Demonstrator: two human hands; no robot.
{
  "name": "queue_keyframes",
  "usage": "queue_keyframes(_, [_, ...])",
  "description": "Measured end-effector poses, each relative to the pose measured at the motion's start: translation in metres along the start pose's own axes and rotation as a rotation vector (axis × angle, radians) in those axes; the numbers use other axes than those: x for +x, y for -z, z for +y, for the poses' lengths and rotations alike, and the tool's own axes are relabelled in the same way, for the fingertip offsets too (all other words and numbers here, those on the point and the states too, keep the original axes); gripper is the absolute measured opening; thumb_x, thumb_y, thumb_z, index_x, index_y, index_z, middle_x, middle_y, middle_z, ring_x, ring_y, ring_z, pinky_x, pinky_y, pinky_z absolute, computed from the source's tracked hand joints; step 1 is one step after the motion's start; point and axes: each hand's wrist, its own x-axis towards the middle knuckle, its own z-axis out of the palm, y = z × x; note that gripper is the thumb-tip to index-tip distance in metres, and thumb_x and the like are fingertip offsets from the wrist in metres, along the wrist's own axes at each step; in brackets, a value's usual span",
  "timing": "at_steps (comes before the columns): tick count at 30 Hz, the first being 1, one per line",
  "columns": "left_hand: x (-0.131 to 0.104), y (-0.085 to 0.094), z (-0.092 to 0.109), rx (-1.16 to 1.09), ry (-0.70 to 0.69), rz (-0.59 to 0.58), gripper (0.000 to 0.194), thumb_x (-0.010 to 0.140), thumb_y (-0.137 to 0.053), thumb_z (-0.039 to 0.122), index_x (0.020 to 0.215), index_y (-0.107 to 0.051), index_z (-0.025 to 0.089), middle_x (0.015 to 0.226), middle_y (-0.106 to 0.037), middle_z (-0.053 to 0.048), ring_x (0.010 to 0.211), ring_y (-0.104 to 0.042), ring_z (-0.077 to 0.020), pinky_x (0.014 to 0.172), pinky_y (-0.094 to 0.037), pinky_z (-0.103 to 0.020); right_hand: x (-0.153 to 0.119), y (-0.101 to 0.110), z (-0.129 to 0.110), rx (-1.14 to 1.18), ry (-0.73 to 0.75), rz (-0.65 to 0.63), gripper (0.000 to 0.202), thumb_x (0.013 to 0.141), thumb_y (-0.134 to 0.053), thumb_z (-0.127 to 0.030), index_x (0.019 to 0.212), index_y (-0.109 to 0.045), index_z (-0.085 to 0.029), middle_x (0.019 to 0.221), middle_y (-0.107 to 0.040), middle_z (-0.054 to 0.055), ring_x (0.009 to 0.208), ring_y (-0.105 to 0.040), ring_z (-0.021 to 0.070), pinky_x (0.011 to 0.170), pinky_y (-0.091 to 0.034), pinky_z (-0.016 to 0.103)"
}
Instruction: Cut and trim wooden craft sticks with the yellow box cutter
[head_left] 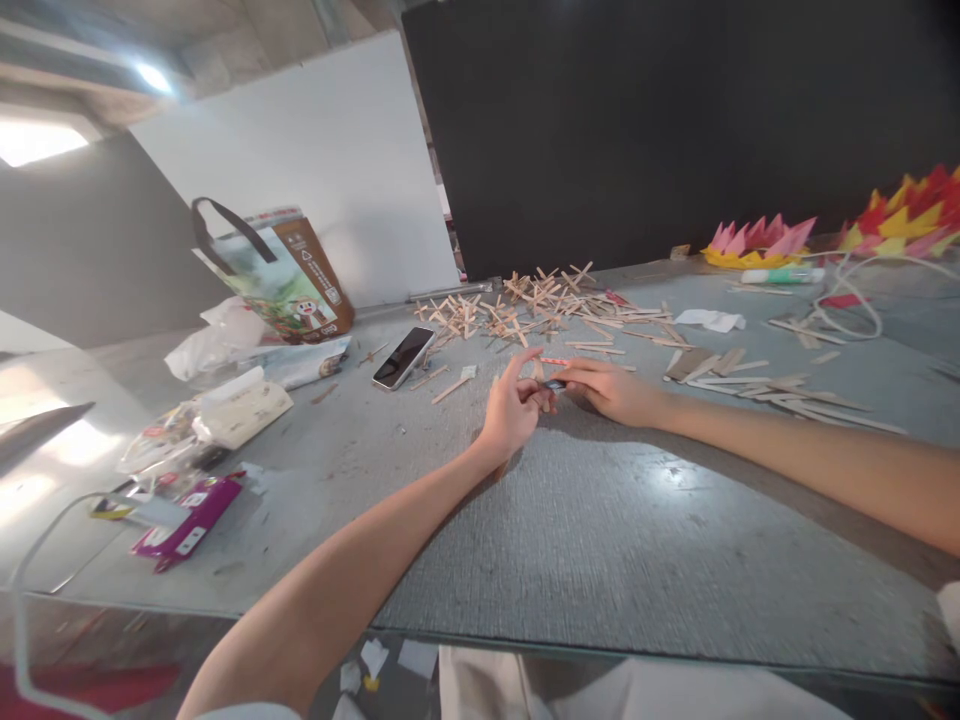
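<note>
Near the middle of the grey table (600,540), my left hand (512,408) and my right hand (619,392) meet just above the surface. Between their fingertips is a small dark object (555,385), pinched by my right hand; what it is cannot be made out. My left fingers are curled around something too small to name, with the index finger raised. A thin red-and-white strip (553,361) shows behind the fingertips. Beyond the hands lies a heap of crossed wooden sticks (540,305). Loose flat sticks (750,385) are spread to the right of my right hand.
A phone (405,357) lies left of the hands. Farther left are a printed bag (292,275), plastic wrappers and a purple packet (191,520). Pink and yellow paper crowns (761,243), a glue tube (782,275) and a white cable (862,325) are at the back right.
</note>
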Motion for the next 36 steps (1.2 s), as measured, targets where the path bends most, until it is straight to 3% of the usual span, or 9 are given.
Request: queue_keyframes(36, [0.0018,0.0013,-0.0030,-0.010,-0.017,-0.023,0.067,0.089,-0.062,0.012,0.154,-0.047,0.018,0.076,-0.073,0.002,0.066,-0.071,-0.0122,0.072,-0.055,-0.026,-0.0001,0.0009,0.0004,-0.008,-0.002,0.006,0.041,0.112,-0.045,-0.034,0.139,-0.075,-0.027,0.129,-0.076,0.012,0.120,-0.072,0.0290,0.105,-0.058,0.050])
